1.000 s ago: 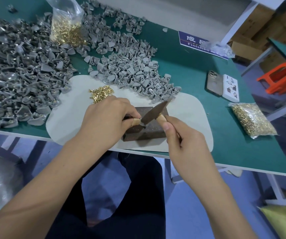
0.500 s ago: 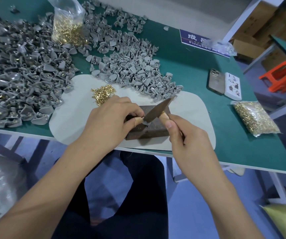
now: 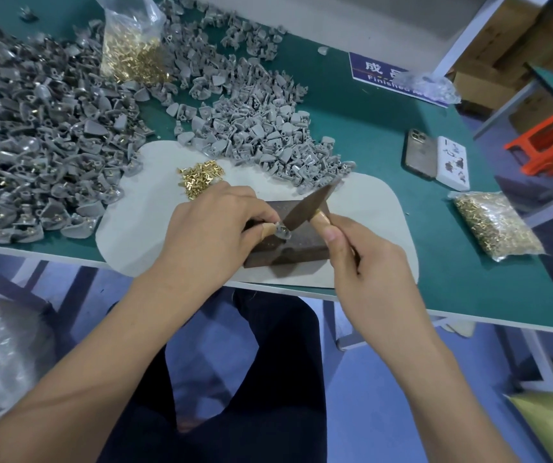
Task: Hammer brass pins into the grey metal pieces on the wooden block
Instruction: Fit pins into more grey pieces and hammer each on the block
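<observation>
The left hand [image 3: 215, 225] pinches a grey metal piece [image 3: 282, 231] on top of the wooden block [image 3: 296, 243] near the counter's front edge. The right hand [image 3: 361, 259] grips the hammer [image 3: 308, 208], whose head slants down-left, its tip just above the piece.

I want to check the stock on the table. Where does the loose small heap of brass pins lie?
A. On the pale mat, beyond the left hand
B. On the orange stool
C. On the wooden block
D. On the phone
A: the loose brass pins lie on the pale mat, just beyond the left hand.
</observation>
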The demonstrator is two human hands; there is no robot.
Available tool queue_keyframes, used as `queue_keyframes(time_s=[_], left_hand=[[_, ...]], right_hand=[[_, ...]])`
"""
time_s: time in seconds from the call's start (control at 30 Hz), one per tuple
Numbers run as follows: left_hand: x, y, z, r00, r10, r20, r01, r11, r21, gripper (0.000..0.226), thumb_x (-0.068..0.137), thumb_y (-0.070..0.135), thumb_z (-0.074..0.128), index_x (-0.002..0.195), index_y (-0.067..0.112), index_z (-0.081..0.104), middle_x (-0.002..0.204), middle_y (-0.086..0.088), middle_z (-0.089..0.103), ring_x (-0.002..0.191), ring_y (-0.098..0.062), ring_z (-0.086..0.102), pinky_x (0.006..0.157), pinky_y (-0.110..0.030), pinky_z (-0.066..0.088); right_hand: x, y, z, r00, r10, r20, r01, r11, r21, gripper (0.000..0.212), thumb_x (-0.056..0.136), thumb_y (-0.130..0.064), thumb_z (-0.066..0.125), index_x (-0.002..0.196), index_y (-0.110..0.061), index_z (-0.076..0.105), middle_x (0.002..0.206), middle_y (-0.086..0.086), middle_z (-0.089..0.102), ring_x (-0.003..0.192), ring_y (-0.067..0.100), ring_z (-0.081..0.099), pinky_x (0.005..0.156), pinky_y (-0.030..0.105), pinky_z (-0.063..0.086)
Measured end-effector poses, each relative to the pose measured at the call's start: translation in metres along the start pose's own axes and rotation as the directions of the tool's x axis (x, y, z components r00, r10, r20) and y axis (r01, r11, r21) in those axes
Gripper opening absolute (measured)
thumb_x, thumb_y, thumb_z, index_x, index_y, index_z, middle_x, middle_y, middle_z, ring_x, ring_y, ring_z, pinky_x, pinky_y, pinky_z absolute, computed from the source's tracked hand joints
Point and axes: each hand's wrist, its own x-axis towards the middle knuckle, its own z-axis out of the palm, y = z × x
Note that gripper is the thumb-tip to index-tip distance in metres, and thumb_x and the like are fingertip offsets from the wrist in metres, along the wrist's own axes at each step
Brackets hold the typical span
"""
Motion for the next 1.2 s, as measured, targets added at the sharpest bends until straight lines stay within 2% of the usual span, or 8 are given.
queue_keyframes(time_s=[0.2,0.33,0.47,0.6,0.7,0.93,1.03,1.2], left_hand=[[0.000,0.001,-0.001,1.000,-0.019,0.012,0.019,1.000,-0.018,0.006,0.090,0.047,0.068,0.095,0.045,0.072,0.088,0.021,0.061,0.099,-0.011,0.053,0.067,-0.034,0.046],[0.000,0.000,-0.001,1.000,-0.014,0.018,0.015,1.000,-0.025,0.008,0.091,0.047,0.067,0.096,0.046,0.072,0.089,0.020,0.062,0.099,-0.012,0.053,0.069,-0.035,0.048],[0.000,0.000,-0.001,0.999,-0.023,0.023,0.023,0.999,-0.024,0.007,0.090,0.046,0.068,0.096,0.045,0.072,0.089,0.021,0.062,0.099,-0.012,0.053,0.069,-0.035,0.048],[-0.002,0.000,-0.002,1.000,-0.014,0.016,0.015,1.000,-0.027,0.007,0.090,0.044,0.068,0.097,0.043,0.072,0.089,0.020,0.062,0.099,-0.011,0.052,0.068,-0.035,0.048],[-0.002,0.004,-0.003,1.000,0.022,0.005,-0.022,1.000,0.014,0.005,0.089,0.043,0.068,0.092,0.041,0.071,0.088,0.018,0.060,0.094,-0.006,0.049,0.061,-0.029,0.038],[-0.003,0.006,-0.005,1.000,0.021,0.017,-0.021,0.999,0.029,0.005,0.091,0.043,0.065,0.092,0.040,0.069,0.088,0.018,0.058,0.094,-0.005,0.045,0.056,-0.019,0.021],[-0.003,0.005,-0.004,0.999,0.018,0.028,-0.019,0.999,0.030,0.006,0.091,0.044,0.066,0.093,0.040,0.069,0.089,0.018,0.059,0.095,-0.006,0.046,0.056,-0.019,0.021],[-0.001,0.003,-0.004,0.999,0.016,0.046,-0.018,0.999,0.033,0.007,0.091,0.046,0.065,0.094,0.041,0.069,0.091,0.018,0.059,0.096,-0.004,0.045,0.056,-0.024,0.026]], right_hand=[[0.001,-0.002,-0.007,0.992,-0.043,-0.118,0.053,0.995,0.085,0.028,0.109,-0.042,0.043,0.118,-0.035,0.068,0.069,-0.012,0.054,0.059,0.011,0.043,0.053,0.017,0.036],[-0.006,0.001,0.005,1.000,-0.008,-0.012,0.010,0.989,0.147,0.034,0.107,-0.041,0.042,0.123,-0.031,0.070,0.062,-0.013,0.048,0.057,0.011,0.038,0.053,0.014,0.033],[-0.006,0.002,0.006,1.000,-0.005,-0.012,0.007,0.989,0.145,0.033,0.107,-0.041,0.042,0.122,-0.032,0.070,0.059,-0.014,0.042,0.054,0.010,0.034,0.051,0.013,0.028],[-0.005,0.002,0.006,1.000,-0.002,0.004,0.001,0.988,0.153,0.027,0.110,-0.036,0.043,0.106,-0.029,0.068,0.061,-0.010,0.039,0.056,0.011,0.031,0.051,0.018,0.028],[-0.002,0.002,0.003,1.000,-0.005,0.019,0.003,0.995,0.102,0.026,0.109,-0.040,0.042,0.109,-0.033,0.067,0.061,-0.006,0.041,0.056,0.014,0.034,0.050,0.022,0.030],[0.005,-0.005,-0.019,0.986,-0.047,-0.160,0.064,0.993,0.101,0.027,0.108,-0.047,0.038,0.112,-0.042,0.064,0.073,0.002,0.047,0.064,0.024,0.048,0.061,0.037,0.043],[0.002,-0.003,-0.009,0.997,-0.045,-0.066,0.049,0.996,0.068,0.031,0.109,-0.045,0.039,0.121,-0.038,0.066,0.066,-0.014,0.051,0.058,0.012,0.045,0.053,0.019,0.037],[-0.001,0.002,-0.003,0.999,-0.003,0.043,0.003,1.000,-0.001,0.037,0.104,-0.050,0.038,0.126,-0.037,0.066,0.060,-0.019,0.049,0.055,0.012,0.040,0.049,0.020,0.030]])
